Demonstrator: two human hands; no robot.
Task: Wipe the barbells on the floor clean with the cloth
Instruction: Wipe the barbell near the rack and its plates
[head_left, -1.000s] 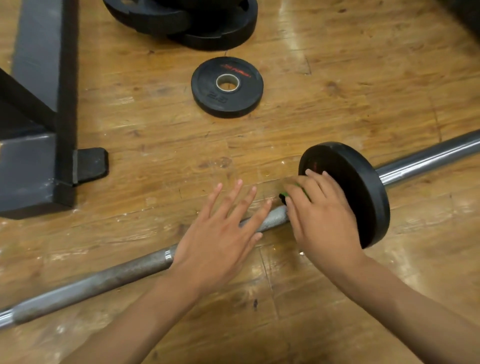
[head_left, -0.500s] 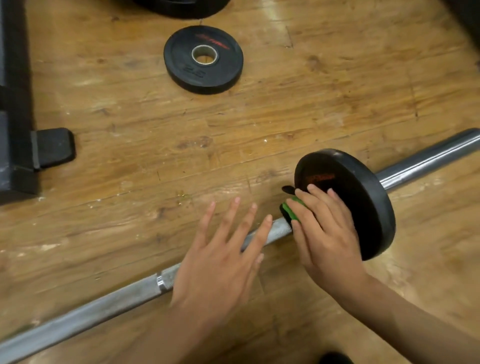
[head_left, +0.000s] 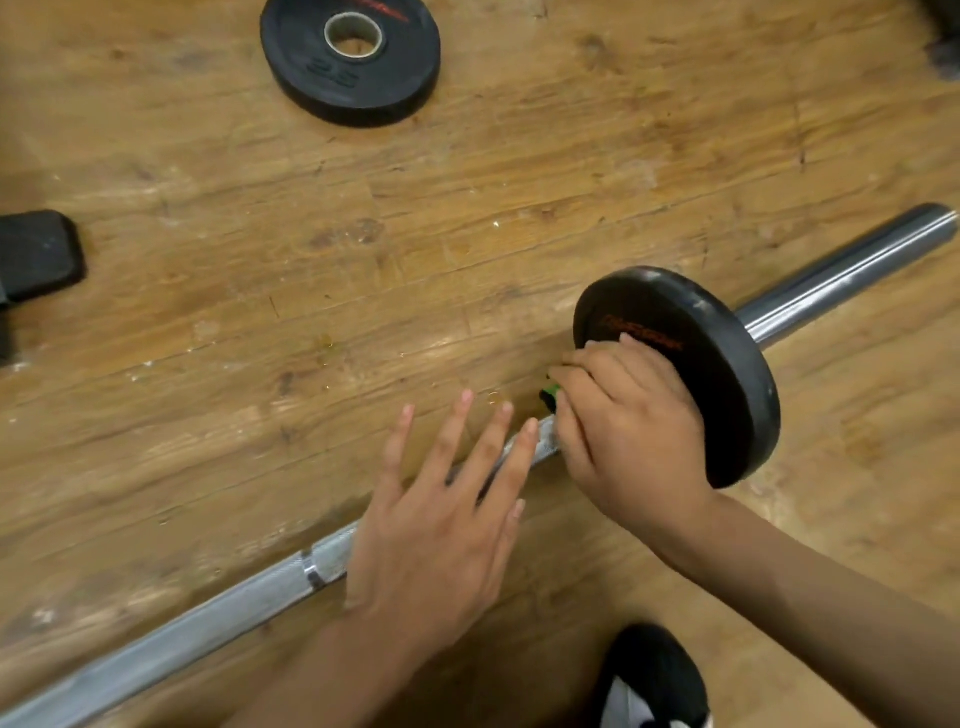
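One barbell (head_left: 208, 618) lies on the wooden floor (head_left: 260, 312). Its long axis runs on a slant from the near left of the floor to the far right, and its smooth, shiny end points far right. The near left end is cut off from sight. A black plate (head_left: 727, 364) sits on the bar toward the far right end, standing on its rim on the floor with its flat face turned toward the left.

The right hand (head_left: 623, 431) is clenched over the bar just beside that face, its fingers curled round a green and black piece (head_left: 549, 391). Most of that piece is hidden under the fingers, so what it is cannot be told. The left hand (head_left: 441, 535) is released and flat, with its fingers straight and spread across the bar just left of the right hand. The stretch of bar beneath it is covered.

Bare boards lie open on the far side of the bar, up to a loose plate (head_left: 350, 60) lying flat, well apart from it. A black pad (head_left: 36, 254) sits at the left and is partly cut off. A shoe (head_left: 654, 675) stands on the near side of the bar. Some dark, blurred thing (head_left: 943, 47) at the far right is too unclear to make out.
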